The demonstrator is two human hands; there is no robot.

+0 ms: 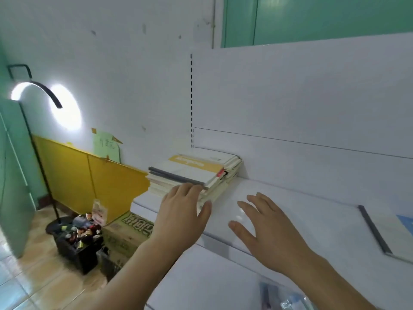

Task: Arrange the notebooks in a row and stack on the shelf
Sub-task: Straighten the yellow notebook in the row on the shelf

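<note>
Left hand [181,209] reaching forward from the lower left on a bare forearm, palm down, fingers [190,187] straight and close together, tips against the near edge of a stack of notebooks [196,171], thumb spread to the right. Right hand [261,224] extended beside it, well apart, palm down, fingers spread and straight above the shelf [301,206], gripping nothing.
</note>
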